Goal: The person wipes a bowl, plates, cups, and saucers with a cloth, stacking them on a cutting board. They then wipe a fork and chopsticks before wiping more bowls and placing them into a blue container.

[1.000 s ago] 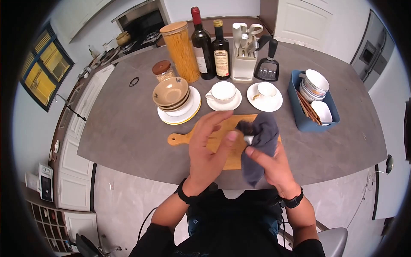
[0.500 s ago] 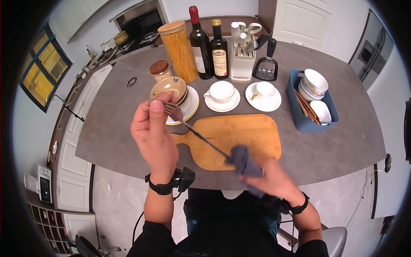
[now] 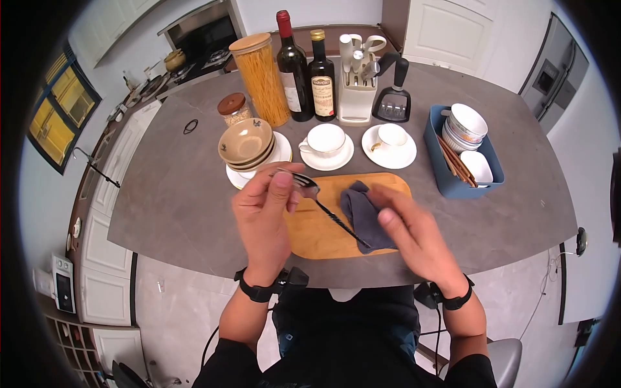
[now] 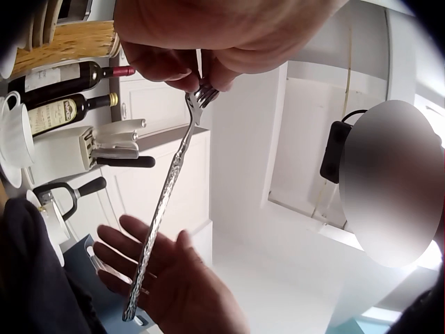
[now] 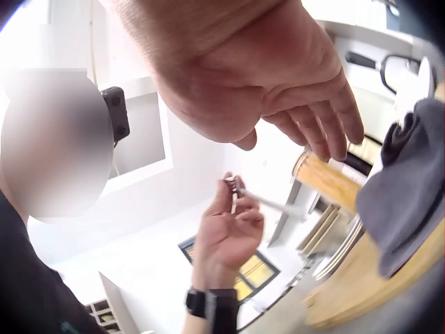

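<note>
The fork [image 3: 336, 220] is silver-coloured and shiny, with a slim handle whose textured surface shows as small bright facets in the left wrist view. It slants in the air above the cutting board [image 3: 307, 236], head toward the left, handle end toward the near right. The left hand [image 3: 264, 223] pinches it at the head between thumb and fingers. The right hand [image 3: 424, 242] is released, fingers extended and apart from the fork, above the right part of the board beside the dark grey cloth [image 3: 365, 220], which lies crumpled there.

The left fingertips cover part of the tines, so they cannot be counted. In the right wrist view the fork's handle is a pale blur. The right hand hides part of the cloth in the head view, and the left hand covers the board's left end. On the far side of the counter [image 3: 181, 187] stand 2 white cups [image 3: 325, 140] on saucers.
</note>
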Motion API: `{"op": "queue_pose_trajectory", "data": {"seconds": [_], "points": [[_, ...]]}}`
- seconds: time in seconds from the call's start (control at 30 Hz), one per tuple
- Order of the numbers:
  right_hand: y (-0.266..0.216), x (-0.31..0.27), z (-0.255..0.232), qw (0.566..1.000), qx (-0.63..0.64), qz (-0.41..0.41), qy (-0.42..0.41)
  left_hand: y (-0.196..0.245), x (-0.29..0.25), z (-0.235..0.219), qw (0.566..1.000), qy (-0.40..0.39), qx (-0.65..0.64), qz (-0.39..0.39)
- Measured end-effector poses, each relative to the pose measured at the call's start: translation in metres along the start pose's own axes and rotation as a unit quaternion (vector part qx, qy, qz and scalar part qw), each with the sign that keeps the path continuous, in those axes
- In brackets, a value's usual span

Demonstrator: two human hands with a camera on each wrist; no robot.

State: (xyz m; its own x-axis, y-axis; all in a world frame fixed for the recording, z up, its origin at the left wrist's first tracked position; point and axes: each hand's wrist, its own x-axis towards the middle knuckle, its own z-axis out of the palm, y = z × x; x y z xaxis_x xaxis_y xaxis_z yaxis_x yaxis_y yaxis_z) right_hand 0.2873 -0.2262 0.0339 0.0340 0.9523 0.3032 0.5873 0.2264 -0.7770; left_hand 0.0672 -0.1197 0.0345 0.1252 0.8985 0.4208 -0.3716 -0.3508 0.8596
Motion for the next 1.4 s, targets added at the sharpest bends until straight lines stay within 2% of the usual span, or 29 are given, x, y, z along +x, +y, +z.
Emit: {"op": "queue_pose_trajectory", "data": {"seconds": [0.07, 0.1, 0.17, 0.2, 0.23, 0.27, 0.3, 0.33, 0.37, 0.4, 0.43, 0.47, 0.5, 0.57, 0.67, 0.7, 0.8, 0.9, 0.97, 1.03, 1.13, 1.27, 1.3, 1.37, 1.4], "points": [[-0.006, -0.011, 0.016, 0.975, 0.213, 0.027, -0.054, 0.001, -0.002, 0.011, 0.999, -0.014, -0.005, -0.029], [-0.01, -0.012, 0.014, 0.976, 0.211, 0.027, -0.054, -0.001, -0.004, 0.015, 0.999, -0.015, -0.006, -0.029], [-0.02, -0.013, 0.008, 0.959, 0.219, 0.132, -0.12, -0.007, -0.007, 0.02, 0.996, -0.043, -0.037, -0.07], [-0.019, -0.012, 0.007, 0.959, 0.219, 0.132, -0.123, -0.01, -0.009, 0.02, 0.994, -0.073, -0.014, -0.083], [-0.015, -0.011, 0.003, 0.97, 0.192, 0.129, -0.075, -0.012, -0.01, 0.022, 0.994, -0.07, -0.013, -0.083], [-0.01, -0.01, -0.001, 0.978, 0.166, 0.126, -0.027, -0.014, -0.011, 0.025, 0.988, -0.115, 0.067, -0.075], [-0.004, -0.008, -0.006, 0.978, 0.167, 0.126, -0.029, -0.016, -0.013, 0.029, 0.974, -0.161, 0.146, -0.066], [0.003, -0.005, -0.012, 0.985, 0.093, 0.143, 0.028, -0.021, -0.017, 0.031, 0.974, -0.159, 0.147, -0.066], [0.009, -0.003, -0.016, 0.984, 0.018, 0.159, 0.084, -0.028, -0.024, 0.031, 0.932, -0.259, 0.255, -0.005], [0.014, -0.001, -0.017, 0.984, 0.018, 0.158, 0.083, -0.035, -0.031, 0.032, 0.864, -0.351, 0.356, 0.055], [0.019, 0.001, -0.018, 0.983, -0.057, 0.127, 0.121, -0.04, -0.038, 0.033, 0.865, -0.35, 0.356, 0.055], [0.024, 0.001, -0.018, 0.974, -0.132, 0.097, 0.159, -0.046, -0.047, 0.034, 0.819, -0.404, 0.397, 0.088], [0.031, 0.0, -0.017, 0.974, -0.133, 0.097, 0.159, -0.049, -0.051, 0.034, 0.768, -0.454, 0.435, 0.121], [0.045, -0.006, -0.013, 0.967, -0.201, 0.079, 0.132, -0.05, -0.052, 0.029, 0.761, -0.46, 0.442, 0.114], [0.047, -0.013, -0.005, 0.953, -0.266, 0.095, 0.107, -0.044, -0.046, 0.01, 0.764, -0.416, 0.488, 0.075], [0.047, -0.015, 0.0, 0.953, -0.265, 0.097, 0.109, -0.038, -0.044, 0.004, 0.762, -0.418, 0.488, 0.075], [0.056, -0.022, 0.017, 0.942, -0.309, 0.115, 0.069, -0.021, -0.037, -0.009, 0.752, -0.362, 0.55, 0.029], [0.054, -0.029, 0.037, 0.93, -0.337, 0.134, 0.058, -0.019, -0.035, -0.016, 0.756, -0.357, 0.548, 0.02], [0.057, -0.036, 0.048, 0.916, -0.378, 0.121, 0.057, -0.018, -0.037, -0.017, 0.757, -0.355, 0.548, 0.02], [0.06, -0.04, 0.054, 0.869, -0.483, 0.073, 0.071, -0.02, -0.039, -0.017, 0.759, -0.354, 0.546, 0.022], [0.06, -0.041, 0.053, 0.841, -0.536, 0.034, 0.066, -0.02, -0.039, -0.017, 0.77, -0.35, 0.534, 0.02], [0.059, -0.038, 0.05, 0.856, -0.509, 0.057, 0.071, -0.021, -0.04, -0.018, 0.774, -0.348, 0.529, 0.02], [0.055, -0.036, 0.046, 0.871, -0.482, 0.052, 0.076, -0.021, -0.04, -0.018, 0.774, -0.348, 0.528, 0.02], [0.044, -0.03, 0.028, 0.884, -0.458, 0.05, 0.084, -0.021, -0.04, -0.02, 0.777, -0.35, 0.523, 0.021], [0.036, -0.023, 0.011, 0.886, -0.449, 0.021, 0.114, -0.021, -0.04, -0.02, 0.778, -0.35, 0.522, 0.019]]}}
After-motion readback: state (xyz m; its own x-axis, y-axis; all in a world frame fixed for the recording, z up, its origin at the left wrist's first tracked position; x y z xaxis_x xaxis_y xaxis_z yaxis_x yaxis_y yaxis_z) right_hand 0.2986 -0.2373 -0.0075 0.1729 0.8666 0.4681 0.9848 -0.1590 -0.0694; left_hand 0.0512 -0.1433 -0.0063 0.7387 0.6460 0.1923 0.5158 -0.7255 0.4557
